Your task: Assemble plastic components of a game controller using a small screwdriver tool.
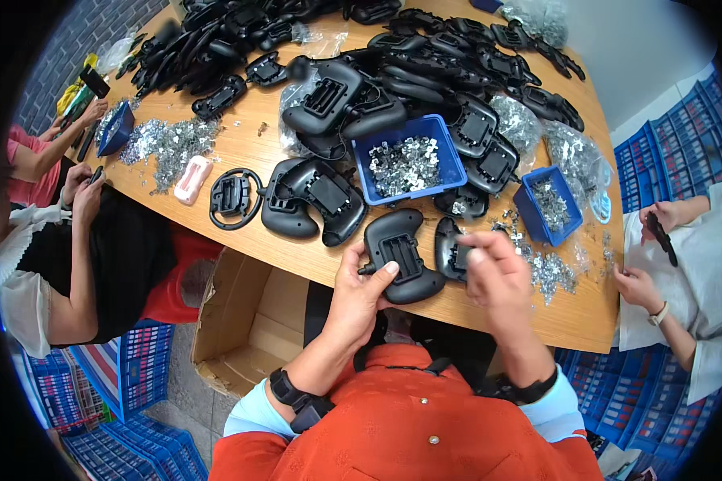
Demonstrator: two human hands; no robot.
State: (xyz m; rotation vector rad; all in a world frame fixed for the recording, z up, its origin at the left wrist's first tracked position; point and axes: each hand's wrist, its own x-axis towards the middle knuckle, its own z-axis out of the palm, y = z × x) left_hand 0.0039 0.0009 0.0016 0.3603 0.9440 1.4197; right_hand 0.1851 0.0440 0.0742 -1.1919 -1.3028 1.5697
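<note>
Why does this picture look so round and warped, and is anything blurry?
In the head view, the wide fisheye lens bows the edge of the table and leaves black corners; in that same head view, the right hand is blurred, probably by motion, while the left hand and the black controller shell it holds look sharper.

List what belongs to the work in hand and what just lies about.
Apparently in the work:
black plastic gamepad-shaped casing, in the left hand
blue rectangular plastic bin of small silvery pieces

Apparently just lying about:
pink-and-white oblong object
brown open-topped cardboard box
</note>
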